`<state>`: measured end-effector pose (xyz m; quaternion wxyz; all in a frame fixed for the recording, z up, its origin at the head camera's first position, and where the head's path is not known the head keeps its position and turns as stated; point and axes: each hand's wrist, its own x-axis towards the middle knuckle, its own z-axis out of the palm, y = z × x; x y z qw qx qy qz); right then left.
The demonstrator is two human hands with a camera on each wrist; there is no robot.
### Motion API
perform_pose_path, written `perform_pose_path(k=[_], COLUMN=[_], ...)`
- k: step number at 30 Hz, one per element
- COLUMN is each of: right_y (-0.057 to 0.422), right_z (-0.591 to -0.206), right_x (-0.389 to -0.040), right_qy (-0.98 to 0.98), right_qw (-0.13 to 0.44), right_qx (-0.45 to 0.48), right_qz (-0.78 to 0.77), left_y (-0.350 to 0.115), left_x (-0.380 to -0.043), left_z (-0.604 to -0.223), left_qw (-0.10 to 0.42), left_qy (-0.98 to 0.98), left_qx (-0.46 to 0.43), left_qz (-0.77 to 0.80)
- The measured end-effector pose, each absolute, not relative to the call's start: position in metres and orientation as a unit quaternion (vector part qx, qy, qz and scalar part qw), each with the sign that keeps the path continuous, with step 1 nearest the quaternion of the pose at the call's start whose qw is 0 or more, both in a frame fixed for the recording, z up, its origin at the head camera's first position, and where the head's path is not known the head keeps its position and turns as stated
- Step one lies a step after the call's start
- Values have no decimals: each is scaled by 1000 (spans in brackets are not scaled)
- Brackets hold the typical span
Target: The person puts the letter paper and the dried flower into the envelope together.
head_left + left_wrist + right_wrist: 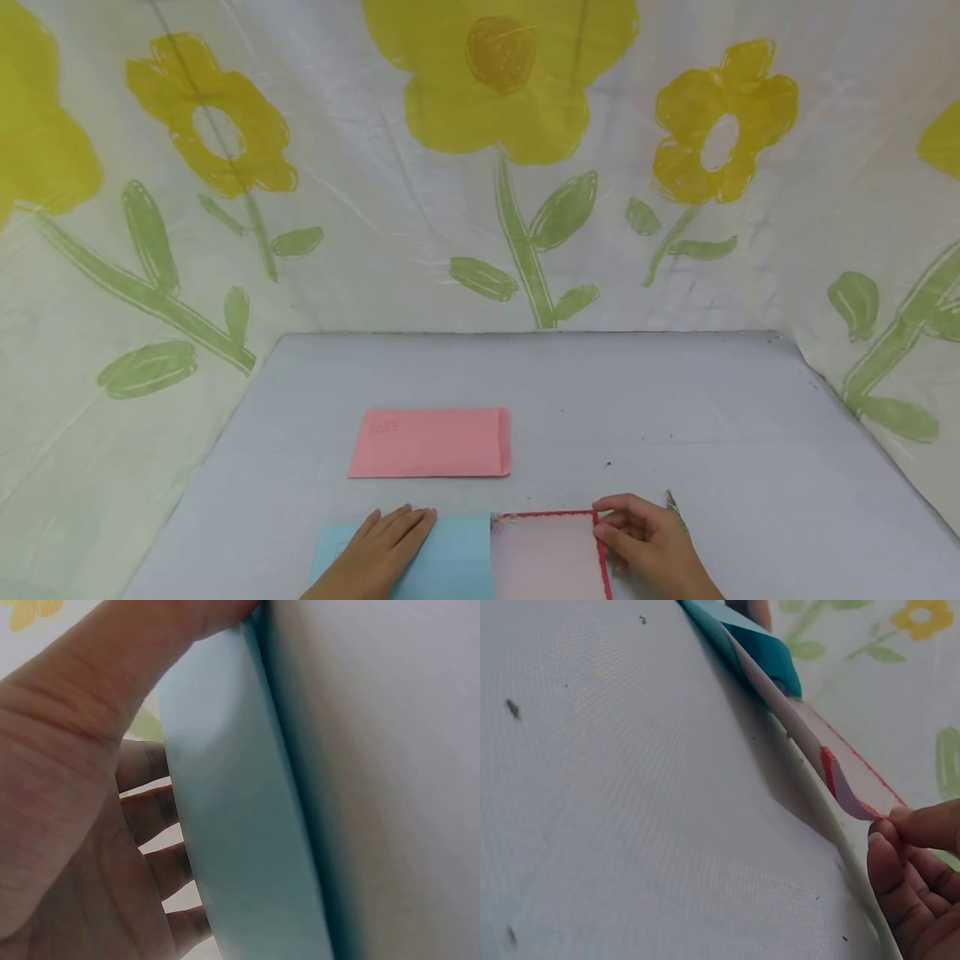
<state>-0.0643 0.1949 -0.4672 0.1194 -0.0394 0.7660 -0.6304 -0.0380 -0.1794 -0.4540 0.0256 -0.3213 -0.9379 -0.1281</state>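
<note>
A light blue envelope [457, 558] lies at the near edge of the head view. My left hand [378, 554] holds it, fingers spread over its upper face; the left wrist view shows the thumb on the opposite side of the blue paper [240, 787]. From its right-hand opening extends a pale pink card [547, 554] with a red scalloped border. My right hand [652, 542] pinches the card's upper right corner between thumb and fingers. In the right wrist view the card [817, 742] bends near that pinch, and the envelope's mouth [772, 660] gapes around it.
A pink envelope [431, 443] lies flat beyond the blue one. A slim patterned object [675, 508] shows partly behind my right hand. Small dark specks dot the pale tabletop [675, 383], and a flower-printed curtain [360, 267] borders its back and sides.
</note>
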Motion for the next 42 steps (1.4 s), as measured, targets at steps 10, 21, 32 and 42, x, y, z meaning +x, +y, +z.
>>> perform_pose_path(k=[10, 21, 32, 42], right_y=[185, 179, 180, 178], right_z=[-468, -466, -473, -471], right_x=[-63, -61, -64, -65], right_qy=[775, 769, 750, 732], right_qw=[92, 100, 141, 168], right_qx=[17, -13, -52, -66], right_qz=[-625, -631, -644, -657], left_y=[-180, -179, -179, -180], left_x=[-41, -42, -42, -40], left_z=[-456, -456, -455, -455], left_qw=[34, 39, 27, 33], left_qy=[-938, -937, -939, -934], left_qx=[-324, -329, -326, -337], left_qz=[-117, -111, -109, -109])
